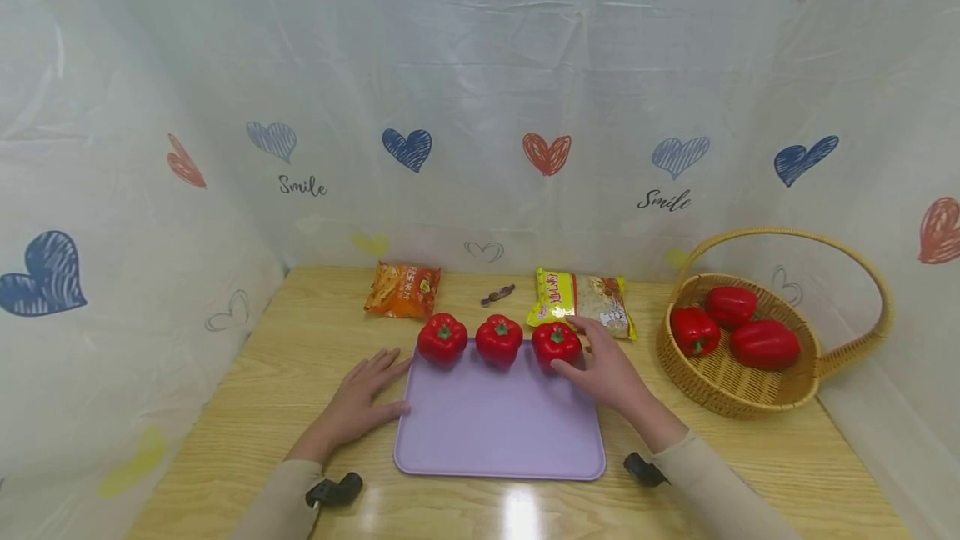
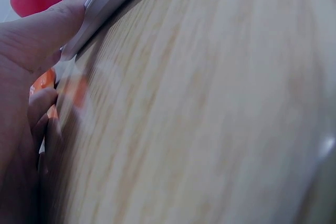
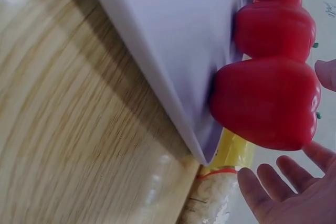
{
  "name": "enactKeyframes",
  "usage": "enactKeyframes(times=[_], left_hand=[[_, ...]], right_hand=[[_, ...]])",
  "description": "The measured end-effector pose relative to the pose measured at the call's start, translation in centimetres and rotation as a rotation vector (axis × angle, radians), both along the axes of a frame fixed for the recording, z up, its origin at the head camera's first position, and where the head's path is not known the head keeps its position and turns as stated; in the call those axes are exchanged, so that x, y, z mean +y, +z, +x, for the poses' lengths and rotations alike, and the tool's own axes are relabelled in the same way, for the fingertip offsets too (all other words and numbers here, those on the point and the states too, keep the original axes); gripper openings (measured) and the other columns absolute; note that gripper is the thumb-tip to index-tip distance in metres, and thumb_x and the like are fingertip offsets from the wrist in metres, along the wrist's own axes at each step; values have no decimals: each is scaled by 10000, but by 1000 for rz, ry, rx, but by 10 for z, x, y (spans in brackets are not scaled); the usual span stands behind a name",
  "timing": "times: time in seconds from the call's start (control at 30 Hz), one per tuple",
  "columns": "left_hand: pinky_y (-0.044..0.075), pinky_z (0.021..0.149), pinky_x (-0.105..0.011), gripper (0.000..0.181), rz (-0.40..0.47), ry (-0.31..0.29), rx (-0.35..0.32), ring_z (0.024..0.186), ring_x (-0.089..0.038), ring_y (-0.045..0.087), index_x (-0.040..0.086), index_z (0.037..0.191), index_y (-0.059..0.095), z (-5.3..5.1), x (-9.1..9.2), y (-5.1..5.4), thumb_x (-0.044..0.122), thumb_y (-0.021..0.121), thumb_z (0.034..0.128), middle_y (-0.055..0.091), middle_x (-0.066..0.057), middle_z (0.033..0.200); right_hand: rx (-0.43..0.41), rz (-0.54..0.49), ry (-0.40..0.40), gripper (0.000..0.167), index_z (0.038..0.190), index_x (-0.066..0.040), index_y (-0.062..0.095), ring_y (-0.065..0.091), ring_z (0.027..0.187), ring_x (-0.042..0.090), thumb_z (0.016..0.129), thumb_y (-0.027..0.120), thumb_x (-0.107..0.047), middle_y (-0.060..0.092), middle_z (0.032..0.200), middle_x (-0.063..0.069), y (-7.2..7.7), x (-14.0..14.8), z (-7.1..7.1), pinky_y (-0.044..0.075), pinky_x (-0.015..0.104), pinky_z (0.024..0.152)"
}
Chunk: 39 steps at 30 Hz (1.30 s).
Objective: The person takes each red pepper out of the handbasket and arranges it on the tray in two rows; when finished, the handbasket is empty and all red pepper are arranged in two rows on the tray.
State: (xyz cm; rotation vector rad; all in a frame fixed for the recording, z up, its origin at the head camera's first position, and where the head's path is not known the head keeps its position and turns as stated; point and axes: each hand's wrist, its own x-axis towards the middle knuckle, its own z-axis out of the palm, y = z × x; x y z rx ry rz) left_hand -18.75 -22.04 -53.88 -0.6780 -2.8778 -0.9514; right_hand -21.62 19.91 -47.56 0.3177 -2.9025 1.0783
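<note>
A lilac tray (image 1: 498,432) lies on the table, with three red bell peppers standing in a row along its far edge: the left pepper (image 1: 442,340), the middle pepper (image 1: 498,341) and the right pepper (image 1: 556,346). My right hand (image 1: 611,369) is at the right pepper, thumb and forefinger spread about its right side; in the right wrist view the other fingers (image 3: 281,182) stand apart from this pepper (image 3: 265,103). At the tray's left edge rests my left hand (image 1: 363,402), its thumb (image 2: 63,19) touching the rim and its fingers extended.
A wicker basket (image 1: 720,398) with a tall handle holds three more red peppers at the right. Behind the tray lie an orange snack packet (image 1: 403,290), a small wrapped candy (image 1: 498,295) and a yellow food packet (image 1: 581,300). A heart-printed curtain (image 1: 480,90) encloses the table.
</note>
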Motion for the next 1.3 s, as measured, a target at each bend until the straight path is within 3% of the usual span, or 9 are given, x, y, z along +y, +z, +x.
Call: enactKeyframes(times=[0.77,1.0,1.3], left_hand=[[105,1233,-578,737,0,5,-28,1525,-388,223,179,1537,478,1,0,1,500,707,914,357,-161,1617],[105,1233,-575,738,-2,6,-29,1526,-383,224,178,1536,480,1,1,1,503,707,913,359,-158,1617],[100,1233,-580,730,-1,8,-36,1526,-385,221,179,1534,483,1,1,2,499,705,916,356,-158,1618]], right_hand=[[71,-36,4,743,1486,-12,437,492,1300,425,885,811,-240,481,1461,218,0,42,14,516,575,998],[87,10,-21,724,1489,-37,439,532,1258,444,920,770,-337,495,1429,226,2,61,17,530,575,976],[103,-3,-53,699,1466,9,441,495,1259,443,922,771,-279,480,1409,265,9,87,21,497,619,990]])
